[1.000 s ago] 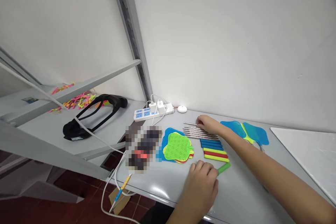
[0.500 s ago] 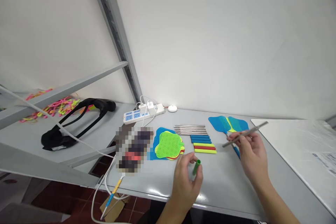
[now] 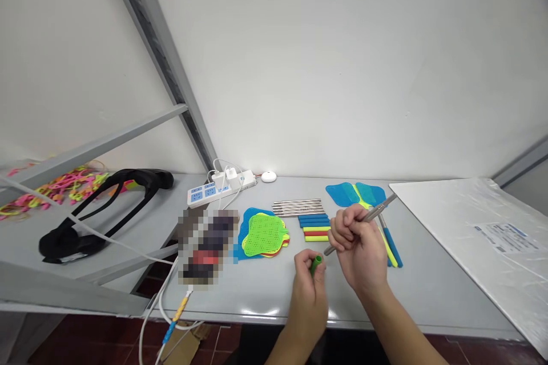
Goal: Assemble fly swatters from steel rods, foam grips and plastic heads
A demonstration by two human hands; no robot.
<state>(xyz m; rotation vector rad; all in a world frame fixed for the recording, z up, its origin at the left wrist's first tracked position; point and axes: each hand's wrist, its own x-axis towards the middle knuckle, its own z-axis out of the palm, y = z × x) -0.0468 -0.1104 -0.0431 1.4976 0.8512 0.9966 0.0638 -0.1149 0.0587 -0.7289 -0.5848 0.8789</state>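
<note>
My left hand (image 3: 307, 291) is closed around a short green handle tube (image 3: 316, 264), its open end facing up. In my right hand (image 3: 362, 248) is a slanting metal rod (image 3: 380, 209), its lower tip close to the tube's mouth; whether they touch I cannot tell. Left of the hands lies a stack of mesh fly swatter heads, a bright green one (image 3: 263, 234) on top. Several thin metal rods (image 3: 298, 207) lie beside it, above blue handle tubes (image 3: 312, 220) and yellow and red ones (image 3: 315, 233). Behind my right hand are fly swatters (image 3: 340, 194) with rods and handles, partly hidden.
A power strip (image 3: 201, 196) with chargers and a white oval device (image 3: 269, 177) stand by the wall. A blurred-out phone-like item (image 3: 209, 248) with a cable is at left, past it a black headset-like frame (image 3: 149, 205). A plastic-wrapped white board (image 3: 454, 217) lies at right.
My right hand has brought the metal rod left and down towards the green tube, and its grip has changed. The whole view has shifted slightly.
</note>
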